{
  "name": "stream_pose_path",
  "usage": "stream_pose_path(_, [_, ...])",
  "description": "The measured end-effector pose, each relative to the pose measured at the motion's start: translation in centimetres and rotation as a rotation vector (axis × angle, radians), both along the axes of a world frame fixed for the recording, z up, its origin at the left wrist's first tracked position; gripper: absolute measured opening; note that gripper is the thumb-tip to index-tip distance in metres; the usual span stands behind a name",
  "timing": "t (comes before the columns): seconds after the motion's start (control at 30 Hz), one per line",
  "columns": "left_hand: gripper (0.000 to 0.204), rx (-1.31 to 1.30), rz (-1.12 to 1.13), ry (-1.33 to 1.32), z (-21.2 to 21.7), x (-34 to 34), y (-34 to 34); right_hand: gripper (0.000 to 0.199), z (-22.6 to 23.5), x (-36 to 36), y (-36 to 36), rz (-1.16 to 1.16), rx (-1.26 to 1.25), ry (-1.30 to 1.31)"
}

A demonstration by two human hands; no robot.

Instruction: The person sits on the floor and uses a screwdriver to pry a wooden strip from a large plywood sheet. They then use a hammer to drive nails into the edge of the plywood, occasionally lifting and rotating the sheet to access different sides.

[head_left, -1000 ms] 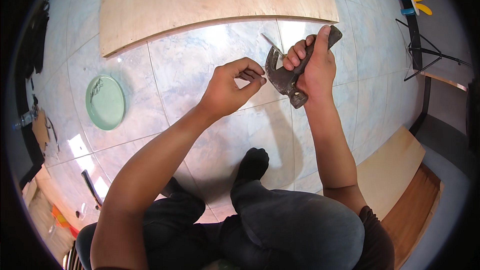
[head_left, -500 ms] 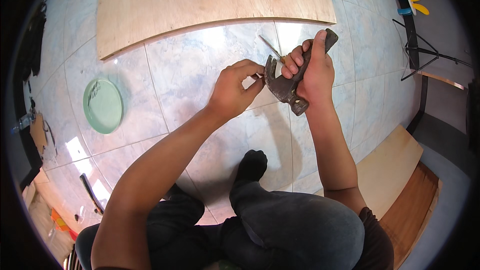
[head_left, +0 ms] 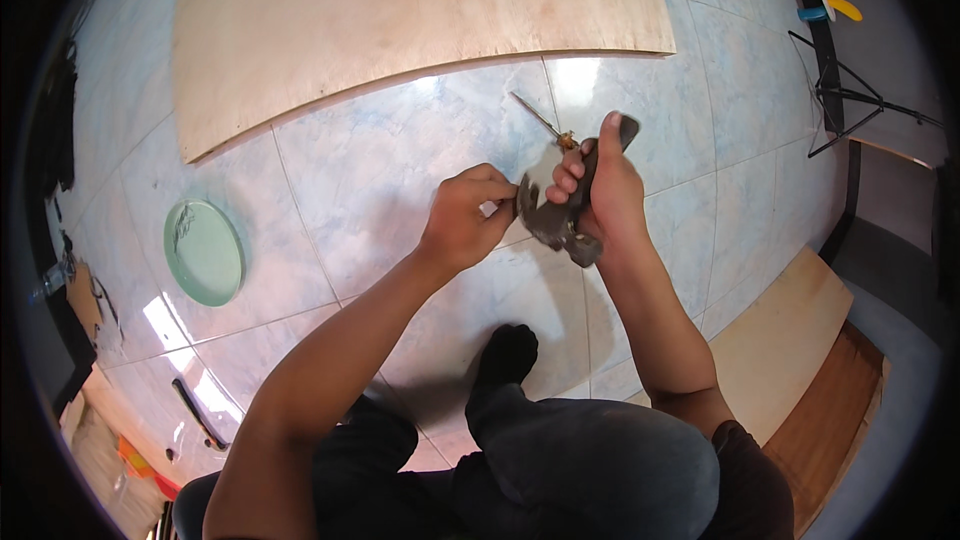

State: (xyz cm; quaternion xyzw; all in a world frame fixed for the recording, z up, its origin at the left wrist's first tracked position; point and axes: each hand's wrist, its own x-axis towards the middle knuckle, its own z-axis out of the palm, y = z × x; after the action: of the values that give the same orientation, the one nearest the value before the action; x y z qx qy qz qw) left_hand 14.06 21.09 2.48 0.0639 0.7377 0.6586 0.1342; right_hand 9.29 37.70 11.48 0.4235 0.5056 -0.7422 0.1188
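Observation:
My right hand [head_left: 612, 190] is wrapped round the handle of a dark claw hammer [head_left: 548, 222], which is somewhat smeared by motion. The hammer's handle end points up and to the right, and its claw faces my left hand [head_left: 468, 215]. My left thumb and fingertips are closed in a pinch right at the claw; what they hold, if anything, is too small to make out. Just beyond my right hand is a screwdriver [head_left: 540, 118] with a thin shaft, its handle end partly hidden by my fingers. It seems to lie on the tiled floor.
A large pale wooden board [head_left: 420, 10] lies on the tiles ahead. To the left is a round green tray [head_left: 207, 270] with small dark pieces, probably nails. A dark strip-like object [head_left: 198, 412] lies nearer me. At right are a black stand [head_left: 850, 90] and another board [head_left: 780, 340].
Both hands and the hammer have come lower and slightly left in the view, still close together. More of the screwdriver's handle shows now. The whole view has shifted a little.

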Motion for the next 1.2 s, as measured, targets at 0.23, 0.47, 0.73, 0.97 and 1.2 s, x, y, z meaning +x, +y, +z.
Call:
stream_pose_path(0.23, [0.012, -0.052, 0.137, -0.057, -0.7, -3.2, -1.6, 0.050, -1.7, 1.9, 2.5, 0.343, 0.463, 0.151])
stream_pose_path(0.47, [0.014, -0.147, 0.252, 0.053, 0.1, -9.7, -4.6, 0.030, -7.1, -1.2, 12.1, 0.813, 1.442, 0.389])
stream_pose_path(0.73, [0.023, -0.172, 0.257, 0.275, -1.2, -14.2, -4.8, 0.027, -11.2, -2.8, 16.0, 0.954, 1.656, 0.552])
stream_pose_path(0.97, [0.023, -0.291, 0.295, 0.215, -1.4, -13.9, -1.7, 0.044, -12.9, -1.4, 16.1, 1.007, 1.734, 0.600])
stream_pose_path(1.2, [0.023, -0.370, 0.284, 0.244, -1.8, -13.9, -1.8, 0.044, -10.9, -1.4, 16.4, 1.091, 1.547, 0.708])
